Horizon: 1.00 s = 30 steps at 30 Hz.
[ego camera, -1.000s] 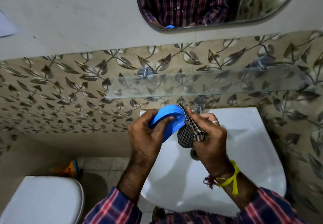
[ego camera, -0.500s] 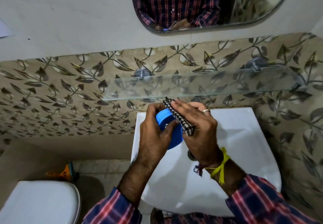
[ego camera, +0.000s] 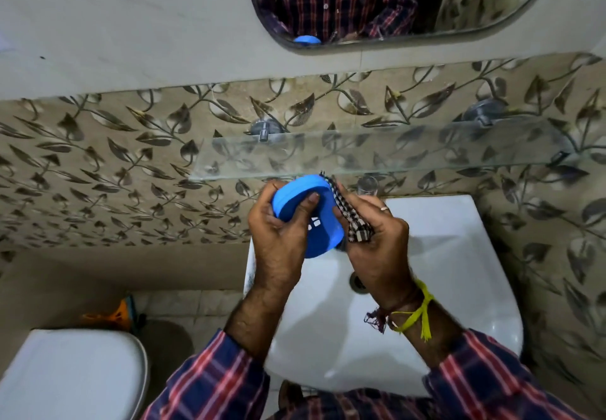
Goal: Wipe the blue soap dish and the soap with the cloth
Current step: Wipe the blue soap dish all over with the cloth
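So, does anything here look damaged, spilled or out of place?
Nothing stands out. The left hand holds the blue soap dish tilted over the white sink, and the right hand presses the checked cloth against it. No soap is visible. The glass shelf looks level and intact.

no readable text, labels, brands or numbers on any surface

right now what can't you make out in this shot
Head view only:
- Soap: not visible; the blue soap dish shows only its outside.
- Dish's right side: behind the checked cloth.
- Tap: mostly hidden by the right hand.
- Left hand palm: hidden, turned toward the dish.
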Motion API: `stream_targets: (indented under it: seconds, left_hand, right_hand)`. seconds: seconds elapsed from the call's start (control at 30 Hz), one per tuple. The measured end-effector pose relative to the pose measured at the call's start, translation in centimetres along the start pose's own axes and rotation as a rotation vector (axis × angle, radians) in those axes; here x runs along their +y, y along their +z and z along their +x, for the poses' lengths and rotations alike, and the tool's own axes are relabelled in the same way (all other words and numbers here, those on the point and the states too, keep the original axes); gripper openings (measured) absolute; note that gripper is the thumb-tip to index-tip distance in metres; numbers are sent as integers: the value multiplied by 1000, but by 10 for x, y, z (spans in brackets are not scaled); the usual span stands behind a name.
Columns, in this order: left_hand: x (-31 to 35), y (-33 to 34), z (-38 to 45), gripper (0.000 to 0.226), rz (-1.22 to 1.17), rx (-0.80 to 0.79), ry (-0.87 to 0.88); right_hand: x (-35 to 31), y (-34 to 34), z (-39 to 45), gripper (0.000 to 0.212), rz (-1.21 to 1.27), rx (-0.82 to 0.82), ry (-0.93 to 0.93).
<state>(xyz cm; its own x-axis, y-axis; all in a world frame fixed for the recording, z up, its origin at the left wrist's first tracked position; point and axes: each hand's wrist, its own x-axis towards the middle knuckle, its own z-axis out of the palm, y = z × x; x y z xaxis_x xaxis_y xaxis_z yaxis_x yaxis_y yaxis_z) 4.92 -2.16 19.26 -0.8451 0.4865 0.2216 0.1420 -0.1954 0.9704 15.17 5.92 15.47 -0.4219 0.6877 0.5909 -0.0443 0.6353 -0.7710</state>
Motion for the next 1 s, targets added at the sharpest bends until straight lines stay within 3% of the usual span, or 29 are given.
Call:
stream_targets:
  seconds: [0.13, 0.3, 0.4, 0.53, 0.67, 0.77, 0.83, 0.9, 0.97, 1.0]
  left_hand:
    - [-4, 0, 2, 28, -82, 16, -14]
    - [-7, 1, 5, 21, -40, -45, -77]
    - [1, -10, 17, 24, 236, -191, -84]
    - [14, -8, 23, 38, 810, -313, 144]
    - [16, -3, 13, 31, 592, -223, 187]
    - [11, -7, 8, 33, 397, -155, 196]
    - [7, -8, 12, 32, 277, -140, 173]
    - [3, -7, 14, 30, 231, -114, 151]
    - [-7, -2, 5, 39, 192, 53, -32]
    - [-11, 1, -4, 46, 120, 157, -229]
  right_hand:
    - [5, -6, -11, 45, -3, -3, 71]
    - [7, -3, -1, 51, -213, 8, -110]
    - [11, -8, -11, 50, -386, 2, -168]
    - [8, -3, -3, 38, -472, -7, -322]
    - [9, -7, 2, 29, -359, 53, -311]
    - [10, -6, -13, 35, -83, 103, 49]
    - [7, 0, -18, 26, 183, 145, 347]
    - [7, 4, -17, 16, 259, 215, 456]
    - [4, 5, -13, 21, 161, 289, 414]
    - [1, 4, -12, 27, 73, 317, 342]
